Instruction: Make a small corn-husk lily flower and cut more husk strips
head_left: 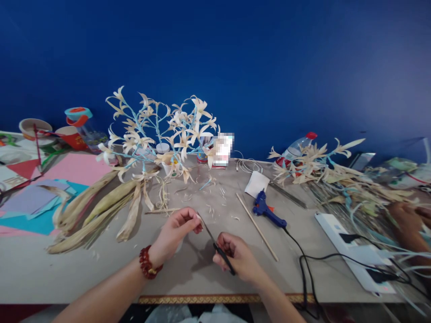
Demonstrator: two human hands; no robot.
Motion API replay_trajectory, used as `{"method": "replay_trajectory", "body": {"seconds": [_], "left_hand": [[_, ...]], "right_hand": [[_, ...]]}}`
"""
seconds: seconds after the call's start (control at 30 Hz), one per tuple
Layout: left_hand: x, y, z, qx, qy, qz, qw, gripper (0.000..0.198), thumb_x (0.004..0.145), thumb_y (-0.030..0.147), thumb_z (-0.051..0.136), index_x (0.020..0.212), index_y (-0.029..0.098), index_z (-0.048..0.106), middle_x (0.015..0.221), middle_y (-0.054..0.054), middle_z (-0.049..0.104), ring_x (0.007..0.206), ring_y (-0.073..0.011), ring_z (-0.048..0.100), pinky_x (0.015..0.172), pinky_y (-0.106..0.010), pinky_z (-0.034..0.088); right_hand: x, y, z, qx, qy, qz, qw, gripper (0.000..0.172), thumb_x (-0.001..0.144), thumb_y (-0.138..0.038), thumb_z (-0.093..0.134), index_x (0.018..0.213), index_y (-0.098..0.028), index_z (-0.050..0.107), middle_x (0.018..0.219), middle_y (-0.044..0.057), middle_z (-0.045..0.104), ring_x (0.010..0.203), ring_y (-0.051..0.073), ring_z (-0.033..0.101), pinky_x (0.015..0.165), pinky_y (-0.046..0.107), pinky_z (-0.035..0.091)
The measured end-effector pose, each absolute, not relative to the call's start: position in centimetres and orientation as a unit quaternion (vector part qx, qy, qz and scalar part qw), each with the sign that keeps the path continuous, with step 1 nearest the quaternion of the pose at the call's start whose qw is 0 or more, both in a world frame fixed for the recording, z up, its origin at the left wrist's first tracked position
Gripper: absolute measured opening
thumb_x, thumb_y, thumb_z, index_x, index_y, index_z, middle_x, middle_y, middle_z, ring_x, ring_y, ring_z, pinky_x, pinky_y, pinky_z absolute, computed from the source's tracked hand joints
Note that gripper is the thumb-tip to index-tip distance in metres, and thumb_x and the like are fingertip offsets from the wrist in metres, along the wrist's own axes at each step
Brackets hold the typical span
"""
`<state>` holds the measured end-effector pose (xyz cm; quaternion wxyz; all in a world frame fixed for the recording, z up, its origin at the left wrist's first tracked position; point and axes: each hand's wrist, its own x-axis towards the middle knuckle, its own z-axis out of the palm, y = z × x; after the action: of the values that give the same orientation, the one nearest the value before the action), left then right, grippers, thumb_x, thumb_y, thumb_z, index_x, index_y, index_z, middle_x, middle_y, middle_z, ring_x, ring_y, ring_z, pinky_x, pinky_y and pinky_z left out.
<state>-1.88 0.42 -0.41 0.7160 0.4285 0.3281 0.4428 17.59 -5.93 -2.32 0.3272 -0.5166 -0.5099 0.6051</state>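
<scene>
My right hand [235,253] grips a pair of scissors [222,255] by the black handles. The blades point up and to the left, with their tips beside the fingers of my left hand [183,229]. That left hand is pinched closed; whatever lies between thumb and fingers is too small to make out. Small pale scraps [210,209] are scattered on the table [111,273] beyond the hands. To the left lie dried corn husks [111,202]. Behind stand white flowers [183,139] on blue-wrapped stems.
A blue glue gun [269,211], a thin wooden stick [257,226] and a white power strip [350,251] with black cables lie to the right. Coloured paper [77,168] covers the left side. At the far right another person's hand [406,224] is near dried stems.
</scene>
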Motion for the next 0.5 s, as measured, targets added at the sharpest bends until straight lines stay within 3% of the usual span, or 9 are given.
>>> {"method": "replay_trajectory", "body": {"seconds": [0.5], "left_hand": [[-1.93, 0.42, -0.53, 0.422, 0.331, 0.435, 0.723, 0.017, 0.076, 0.031, 0.071, 0.074, 0.017, 0.061, 0.068, -0.001, 0.062, 0.064, -0.0136, 0.057, 0.065, -0.025, 0.044]], "right_hand": [[17.66, -6.04, -2.83, -0.49, -0.478, 0.647, 0.335, 0.049, 0.064, -0.055, 0.076, 0.067, -0.021, 0.042, 0.048, -0.01, 0.042, 0.041, 0.006, 0.037, 0.04, 0.018, 0.026]]}}
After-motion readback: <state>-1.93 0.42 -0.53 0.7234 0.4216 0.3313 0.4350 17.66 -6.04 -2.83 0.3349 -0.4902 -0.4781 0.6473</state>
